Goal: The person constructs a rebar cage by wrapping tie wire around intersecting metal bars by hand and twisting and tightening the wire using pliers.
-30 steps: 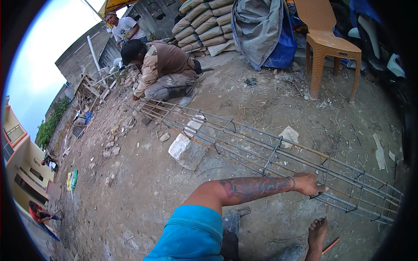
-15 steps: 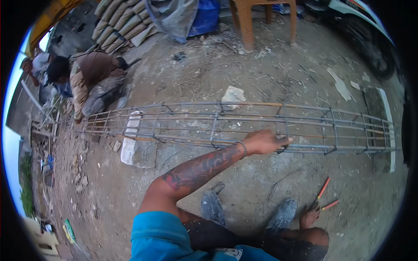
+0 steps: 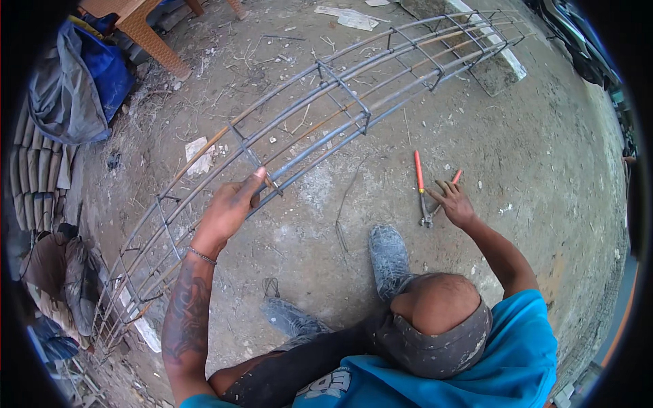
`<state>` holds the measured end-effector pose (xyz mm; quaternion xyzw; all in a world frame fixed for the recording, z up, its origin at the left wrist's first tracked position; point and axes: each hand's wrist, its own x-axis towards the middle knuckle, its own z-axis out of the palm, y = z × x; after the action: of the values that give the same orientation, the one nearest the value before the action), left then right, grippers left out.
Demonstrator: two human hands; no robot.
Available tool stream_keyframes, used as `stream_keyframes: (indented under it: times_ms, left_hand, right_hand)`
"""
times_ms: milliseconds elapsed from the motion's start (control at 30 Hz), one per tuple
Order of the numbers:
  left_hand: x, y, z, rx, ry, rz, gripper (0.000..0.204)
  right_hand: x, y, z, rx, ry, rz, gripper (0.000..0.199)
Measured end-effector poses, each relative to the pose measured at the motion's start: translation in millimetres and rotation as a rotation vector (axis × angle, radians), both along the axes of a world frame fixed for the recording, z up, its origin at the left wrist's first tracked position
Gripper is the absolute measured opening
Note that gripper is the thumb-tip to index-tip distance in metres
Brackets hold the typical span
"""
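A long rebar cage (image 3: 326, 139) of steel bars tied with square stirrups runs from the lower left to the upper right. My left hand (image 3: 228, 209) is closed on its near side, thumb over a bar beside a stirrup and fingers mostly hidden beneath. By my right shoe, my right hand (image 3: 454, 204) has its fingers, somewhat apart, across one handle of red-handled pincers (image 3: 419, 173). The pincers' handles are spread and their jaws are close to the ground; whether they touch it I cannot tell.
A concrete block (image 3: 500, 71) is under the cage's far end. A person (image 3: 61, 279) crouches at its left end. An orange-brown plastic stool (image 3: 146, 34), a blue tarp (image 3: 102, 75) and stacked sacks (image 3: 41, 163) stand at the upper left. Loose wire (image 3: 342, 217) lies on the ground.
The view has turned, so the cage now slants up to the right. My left hand stays on the cage. My right hand has shifted from near the pincers' jaws onto one handle.
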<state>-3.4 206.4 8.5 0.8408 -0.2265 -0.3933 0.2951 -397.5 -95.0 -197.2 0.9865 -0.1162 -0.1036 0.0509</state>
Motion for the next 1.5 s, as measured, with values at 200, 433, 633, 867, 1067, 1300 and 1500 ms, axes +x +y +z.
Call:
stream_keyframes:
  times_ms: [200, 433, 633, 867, 1067, 1300, 1500]
  left_hand:
    - [1.8, -0.6, -8.4, 0.029, -0.067, 0.062, 0.079]
    - [3.3, 4.3, 3.7, 0.051, -0.078, 0.013, 0.079]
    - [0.1, -3.7, 1.4, 0.025, -0.064, -0.009, 0.079]
    - [1.1, 0.6, 0.5, 0.002, -0.074, -0.018, 0.079]
    - [1.3, 2.5, 1.9, 0.024, -0.085, -0.008, 0.081]
    - [-1.1, 0.9, 3.2, 0.033, -0.102, -0.027, 0.083]
    - [9.1, 5.5, -7.2, -0.068, 0.014, -0.005, 0.082]
  right_hand:
    - [22.7, -22.8, 6.8, 0.0, 0.281, 0.299, 0.059]
    - [70.1, -36.0, 47.8, 0.16, 0.571, 0.386, 0.06]
    - [53.5, -66.2, 4.8, -0.178, 0.45, 0.507, 0.06]
    - [38.0, -89.5, -30.9, -0.187, 0.283, 0.585, 0.04]
    - [39.7, -86.7, -25.6, 0.058, 0.28, 0.38, 0.031]
    - [20.3, -87.0, 5.7, 0.02, 0.23, 0.396, 0.041]
    - [-24.7, -30.6, 73.5, 0.46, 0.104, 0.009, 0.043]
